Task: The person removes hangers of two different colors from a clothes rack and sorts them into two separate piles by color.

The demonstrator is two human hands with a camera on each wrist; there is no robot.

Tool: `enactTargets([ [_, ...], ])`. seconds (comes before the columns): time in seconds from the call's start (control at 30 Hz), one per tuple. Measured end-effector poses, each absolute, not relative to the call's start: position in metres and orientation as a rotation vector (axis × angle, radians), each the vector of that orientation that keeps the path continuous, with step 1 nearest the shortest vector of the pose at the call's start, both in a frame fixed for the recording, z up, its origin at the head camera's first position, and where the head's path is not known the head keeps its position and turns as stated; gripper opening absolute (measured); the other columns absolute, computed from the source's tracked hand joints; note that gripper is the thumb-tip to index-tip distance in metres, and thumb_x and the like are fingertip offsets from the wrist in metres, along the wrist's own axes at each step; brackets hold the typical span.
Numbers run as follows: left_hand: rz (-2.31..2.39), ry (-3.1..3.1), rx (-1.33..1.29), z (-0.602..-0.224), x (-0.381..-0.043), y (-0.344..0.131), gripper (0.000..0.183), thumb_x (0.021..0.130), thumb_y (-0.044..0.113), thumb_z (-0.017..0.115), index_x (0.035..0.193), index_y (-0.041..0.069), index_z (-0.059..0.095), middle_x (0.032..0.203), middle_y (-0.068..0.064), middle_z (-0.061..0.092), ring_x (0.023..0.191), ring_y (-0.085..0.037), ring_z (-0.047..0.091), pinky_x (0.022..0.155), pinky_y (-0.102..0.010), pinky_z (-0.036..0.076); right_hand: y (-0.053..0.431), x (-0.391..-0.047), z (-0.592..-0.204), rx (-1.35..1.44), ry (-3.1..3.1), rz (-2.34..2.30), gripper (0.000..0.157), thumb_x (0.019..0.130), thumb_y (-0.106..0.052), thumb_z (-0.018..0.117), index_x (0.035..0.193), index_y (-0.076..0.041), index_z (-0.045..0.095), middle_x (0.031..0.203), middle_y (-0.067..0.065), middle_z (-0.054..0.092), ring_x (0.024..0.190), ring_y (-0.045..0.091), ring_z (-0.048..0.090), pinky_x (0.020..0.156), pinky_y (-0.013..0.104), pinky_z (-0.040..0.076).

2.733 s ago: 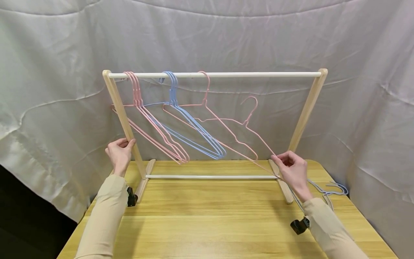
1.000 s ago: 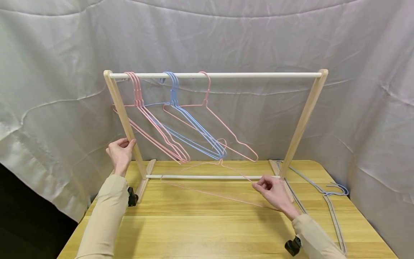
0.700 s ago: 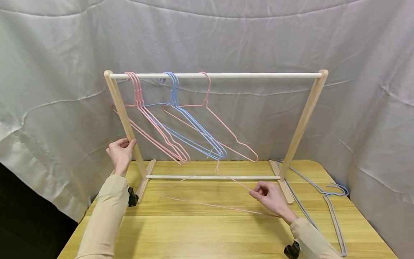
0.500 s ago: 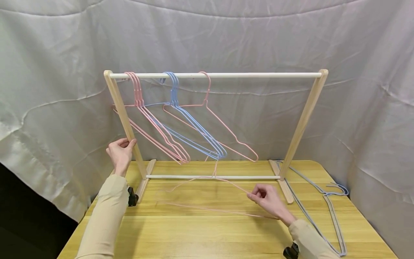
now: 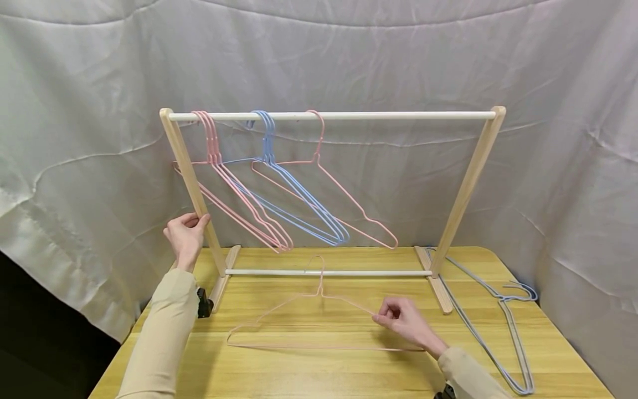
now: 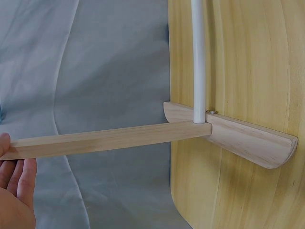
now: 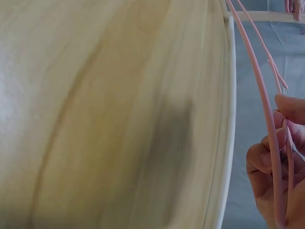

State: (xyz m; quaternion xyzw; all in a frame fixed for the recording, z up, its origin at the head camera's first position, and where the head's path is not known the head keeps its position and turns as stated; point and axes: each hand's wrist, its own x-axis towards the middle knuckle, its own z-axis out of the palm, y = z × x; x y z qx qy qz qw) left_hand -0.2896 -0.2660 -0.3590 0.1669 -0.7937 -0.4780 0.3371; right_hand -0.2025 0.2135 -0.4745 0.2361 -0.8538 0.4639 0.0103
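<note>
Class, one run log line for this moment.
left hand: grips rack post; right hand: pinches unhung pink hanger; top rail: blue hangers, hung pink hangers

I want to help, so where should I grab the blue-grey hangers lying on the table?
I'd pinch the hangers along their right slope, from the right: that thin part lies clear, while the far corner runs behind the rack's post.

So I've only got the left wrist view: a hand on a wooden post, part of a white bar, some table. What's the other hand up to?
Observer: The right hand is pinching one side of a loose pink hanger.
Visitor: Is anything hanging up top?
Observer: Yes, the top bar holds a pink bunch, a blue bunch and a lone pink one.
Visitor: Anything off to the right?
Observer: Gray-blue hangers lie on the table there.
</note>
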Motion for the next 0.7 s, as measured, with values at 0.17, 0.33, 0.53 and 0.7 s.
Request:
enactTargets([
  [0.17,-1.252,-2.064,0.441,-0.36,-0.29,-0.266,0.031,0.09,0.021,0.076,0.11,-0.002,0.076,0.108,-0.024,0.074,0.06,0.022,0.045,0.07,-0.008,0.039,0.21,-0.2,-0.481,0.784,-2.654,1.491,0.021,0.087,-0.013,0.075,0.072,-0.008,0.063,0.059,-0.002,0.055,0.054,-0.005,0.043,0.05,0.017,0.037],
  [0.33,-1.246,-2.062,0.433,-0.36,-0.292,-0.266,0.03,0.09,0.02,0.076,0.109,-0.003,0.076,0.107,-0.025,0.074,0.06,0.022,0.045,0.068,-0.007,0.039,0.209,-0.198,-0.489,0.806,-2.679,1.485,0.021,0.087,-0.014,0.076,0.071,-0.008,0.062,0.06,-0.002,0.056,0.054,-0.005,0.043,0.049,0.016,0.037],
  [0.53,-1.242,-2.055,0.426,-0.361,-0.292,-0.265,0.028,0.09,0.02,0.075,0.107,-0.002,0.077,0.106,-0.025,0.074,0.058,0.023,0.046,0.065,-0.006,0.039,0.208,-0.194,-0.499,0.827,-2.73,1.486,0.021,0.088,-0.016,0.075,0.072,-0.01,0.062,0.063,-0.009,0.055,0.055,-0.006,0.043,0.05,0.015,0.038],
  [0.7,-1.241,-2.059,0.439,-0.361,-0.292,-0.266,0.029,0.09,0.022,0.075,0.108,-0.001,0.077,0.106,-0.024,0.075,0.071,0.012,0.055,0.072,-0.009,0.04,0.208,-0.192,-0.504,0.827,-2.745,1.473,0.022,0.088,-0.016,0.075,0.071,-0.01,0.062,0.063,-0.009,0.055,0.056,-0.006,0.043,0.051,0.015,0.038],
])
